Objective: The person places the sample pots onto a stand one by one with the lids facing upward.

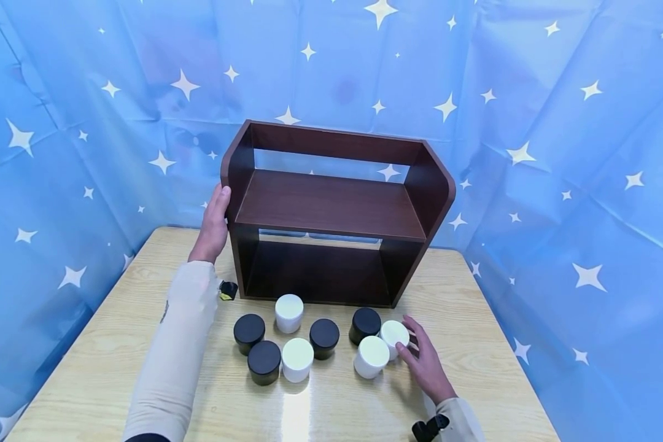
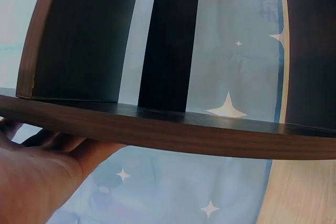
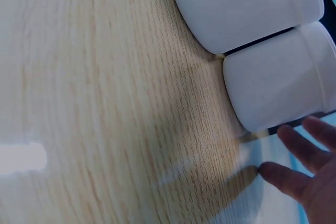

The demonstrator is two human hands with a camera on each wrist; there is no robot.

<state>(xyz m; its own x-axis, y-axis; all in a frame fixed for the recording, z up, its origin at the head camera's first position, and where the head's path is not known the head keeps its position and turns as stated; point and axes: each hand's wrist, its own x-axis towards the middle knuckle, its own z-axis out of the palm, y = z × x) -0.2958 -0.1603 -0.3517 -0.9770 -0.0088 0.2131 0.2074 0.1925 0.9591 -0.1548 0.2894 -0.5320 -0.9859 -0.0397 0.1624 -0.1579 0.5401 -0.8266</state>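
My left hand (image 1: 214,227) rests against the outer left side of a dark brown two-tier wooden shelf (image 1: 331,199); in the left wrist view its fingers (image 2: 100,150) lie along the outside of the panel. At the right of the table my right hand (image 1: 424,362) is beside a white lidded jar (image 1: 395,336), fingers spread and loosely bent. The right wrist view has the fingertips (image 3: 294,140) very near that jar's side; contact is hard to tell. Against it stands a second white jar (image 1: 372,356), with a black jar (image 1: 364,325) just behind.
Left of these, in front of the shelf, stand two white jars, one nearer the shelf (image 1: 289,313) and one nearer me (image 1: 297,360), among three black jars (image 1: 324,339). The light wooden table (image 1: 497,380) ends at a blue star-patterned curtain (image 1: 530,123).
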